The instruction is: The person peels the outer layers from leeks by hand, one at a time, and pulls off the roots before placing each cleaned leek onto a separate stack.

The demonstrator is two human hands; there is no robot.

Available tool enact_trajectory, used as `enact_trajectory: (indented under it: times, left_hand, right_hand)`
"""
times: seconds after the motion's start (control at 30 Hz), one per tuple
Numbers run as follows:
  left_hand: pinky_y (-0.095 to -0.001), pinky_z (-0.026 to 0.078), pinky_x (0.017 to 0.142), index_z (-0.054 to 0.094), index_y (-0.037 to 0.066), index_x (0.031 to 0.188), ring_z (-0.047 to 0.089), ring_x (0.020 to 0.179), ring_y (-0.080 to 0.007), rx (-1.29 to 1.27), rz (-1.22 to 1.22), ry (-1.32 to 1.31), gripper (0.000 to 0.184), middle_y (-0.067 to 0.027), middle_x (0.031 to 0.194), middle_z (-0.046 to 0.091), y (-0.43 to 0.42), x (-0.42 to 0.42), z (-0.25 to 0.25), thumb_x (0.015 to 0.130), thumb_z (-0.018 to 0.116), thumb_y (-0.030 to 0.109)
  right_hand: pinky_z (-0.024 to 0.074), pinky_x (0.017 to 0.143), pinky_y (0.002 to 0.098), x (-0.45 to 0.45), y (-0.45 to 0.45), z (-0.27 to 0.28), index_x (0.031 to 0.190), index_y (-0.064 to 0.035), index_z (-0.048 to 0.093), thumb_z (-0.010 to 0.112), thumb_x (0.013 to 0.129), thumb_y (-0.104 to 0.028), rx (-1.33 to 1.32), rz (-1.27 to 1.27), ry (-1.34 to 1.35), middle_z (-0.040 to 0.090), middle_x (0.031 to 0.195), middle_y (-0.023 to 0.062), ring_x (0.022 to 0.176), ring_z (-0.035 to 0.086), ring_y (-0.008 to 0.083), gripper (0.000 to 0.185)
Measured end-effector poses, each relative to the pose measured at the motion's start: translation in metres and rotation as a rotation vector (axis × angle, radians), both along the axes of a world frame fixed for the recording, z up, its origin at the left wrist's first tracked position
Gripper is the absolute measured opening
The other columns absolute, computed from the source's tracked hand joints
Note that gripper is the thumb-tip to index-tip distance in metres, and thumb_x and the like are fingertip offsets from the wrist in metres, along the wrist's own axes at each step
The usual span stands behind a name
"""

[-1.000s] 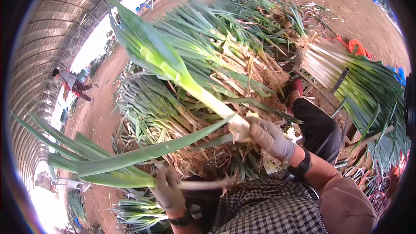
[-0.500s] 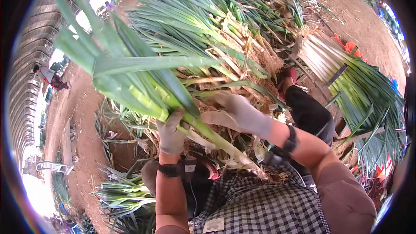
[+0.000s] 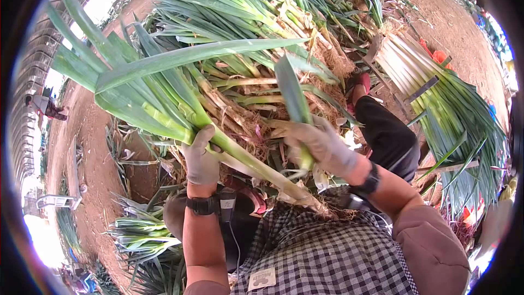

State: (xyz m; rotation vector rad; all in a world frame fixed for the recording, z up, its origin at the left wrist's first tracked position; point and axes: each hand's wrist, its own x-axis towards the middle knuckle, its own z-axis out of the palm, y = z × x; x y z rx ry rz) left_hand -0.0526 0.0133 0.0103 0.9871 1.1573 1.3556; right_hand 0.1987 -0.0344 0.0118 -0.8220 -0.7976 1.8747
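The left hand (image 3: 203, 155) had its fingers wrapped around the leeks (image 3: 174, 120) where leaves met stalks (image 3: 248, 159), with roots (image 3: 332, 212) toward the apron (image 3: 327, 246). The right hand (image 3: 322, 145) was closed on a leaf (image 3: 292, 90) just beside them. The stalks looked firm and fairly light, best held at that join; the leaves seemed floppy, perhaps slick, easily torn.

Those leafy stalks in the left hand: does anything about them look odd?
Yes: one long leaf beyond the left hand seems folded over, pointing right, while most other leaves on the stalks fan out leftward, so it looks askew.
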Motion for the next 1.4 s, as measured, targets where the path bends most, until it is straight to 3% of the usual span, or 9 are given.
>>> enact_trajectory:
  times: [0.1, 0.17, 0.23, 0.43, 0.47, 0.67, 1.03, 1.13, 1.4]
  left_hand:
    - [-0.0237, 0.043, 0.051, 0.057, 0.003, 0.101, 0.059, 0.069, -0.0141, 0.012, 0.036, 0.006, 0.022, -0.0052, 0.083, 0.059, -0.003, -0.009, -0.003, 0.081, 0.058, 0.012]
    - [-0.0241, 0.040, 0.060, 0.061, 0.001, 0.100, 0.049, 0.068, -0.0114, 0.001, -0.005, 0.016, 0.026, -0.0031, 0.083, 0.056, -0.007, -0.011, -0.003, 0.082, 0.056, 0.020]
    - [-0.0252, 0.040, 0.061, 0.062, 0.001, 0.103, 0.049, 0.069, -0.0120, -0.031, -0.038, -0.038, 0.030, -0.0045, 0.085, 0.058, -0.010, -0.015, -0.007, 0.082, 0.057, 0.022]
    - [-0.0295, 0.052, 0.059, 0.056, 0.003, 0.108, 0.063, 0.073, -0.0220, 0.040, -0.330, -0.287, 0.042, -0.0126, 0.087, 0.063, -0.005, -0.016, 0.004, 0.073, 0.071, 0.022]
    - [-0.0193, 0.038, 0.051, 0.059, 0.002, 0.102, 0.050, 0.061, -0.0103, 0.092, -0.286, -0.191, 0.043, -0.0086, 0.086, 0.060, -0.007, -0.011, 0.009, 0.072, 0.071, 0.031]
    - [-0.0265, 0.043, 0.055, 0.060, 0.002, 0.097, 0.052, 0.064, -0.0171, 0.205, -0.412, -0.281, 0.045, -0.0101, 0.081, 0.058, 0.001, -0.017, 0.010, 0.065, 0.076, 0.030]
    - [-0.0281, 0.039, 0.053, 0.063, 0.006, 0.094, 0.052, 0.060, -0.0157, 0.360, -0.738, -0.420, 0.041, -0.0094, 0.077, 0.060, 0.013, -0.023, 0.000, 0.067, 0.081, 0.030]
    - [-0.0274, 0.037, 0.054, 0.063, 0.007, 0.095, 0.051, 0.058, -0.0142, 0.414, -0.762, -0.367, 0.043, -0.0082, 0.075, 0.060, 0.009, -0.022, 0.009, 0.069, 0.084, 0.033]
    - [-0.0262, 0.035, 0.045, 0.063, 0.007, 0.088, 0.050, 0.047, -0.0129, 0.450, -0.765, -0.394, 0.039, -0.0082, 0.064, 0.061, 0.009, -0.014, 0.009, 0.069, 0.084, 0.034]
  right_hand:
    - [0.0494, 0.061, 0.0266, 0.045, -0.030, -0.016, 0.106, 0.0034, 0.057, 0.064, 0.088, -0.029, -0.113, -0.229, -0.190, 0.062, 0.082, 0.0018, 0.066, 0.059, 0.0126, 0.037]
    - [0.0519, 0.071, 0.0314, 0.085, -0.043, -0.003, 0.111, 0.0047, 0.058, 0.064, 0.088, -0.034, 0.108, 0.221, -1.262, 0.063, 0.090, 0.0138, 0.078, 0.063, 0.0193, 0.046]
    - [0.0524, 0.073, 0.0333, 0.108, -0.069, -0.054, 0.107, 0.0027, 0.061, 0.065, 0.087, -0.030, 0.741, -0.075, -1.934, 0.064, 0.093, 0.0193, 0.083, 0.065, 0.0234, 0.039]
    - [0.0504, 0.076, 0.0321, 0.024, -0.008, 0.004, 0.110, 0.0016, 0.064, 0.071, 0.084, -0.025, 0.746, 0.192, -0.876, 0.066, 0.093, 0.0119, 0.083, 0.065, 0.0200, 0.038]
    - [0.0500, 0.076, 0.0314, 0.005, 0.007, 0.004, 0.111, 0.0016, 0.064, 0.070, 0.085, -0.025, 0.857, 0.229, -0.788, 0.067, 0.092, 0.0105, 0.084, 0.064, 0.0182, 0.037]
    - [0.0483, 0.063, 0.0232, -0.048, 0.063, 0.011, 0.094, -0.0006, 0.072, 0.075, 0.080, -0.031, 0.157, 0.698, -0.180, 0.069, 0.079, 0.0027, 0.067, 0.060, 0.0076, 0.033]
    - [0.0481, 0.057, 0.0258, -0.050, 0.034, 0.016, 0.091, -0.0017, 0.071, 0.067, 0.082, -0.021, 0.377, 0.795, -0.691, 0.065, 0.068, 0.0037, 0.062, 0.061, 0.0088, 0.022]
    - [0.0487, 0.059, 0.0272, -0.040, 0.025, -0.010, 0.095, -0.0040, 0.073, 0.069, 0.081, -0.028, 0.668, 0.826, -1.486, 0.064, 0.066, 0.0073, 0.062, 0.061, 0.0120, 0.029]
    - [0.0474, 0.057, 0.0255, -0.025, 0.010, 0.032, 0.094, -0.0004, 0.072, 0.073, 0.077, -0.025, 0.339, 0.718, -0.583, 0.067, 0.070, 0.0006, 0.062, 0.058, 0.0081, 0.030]
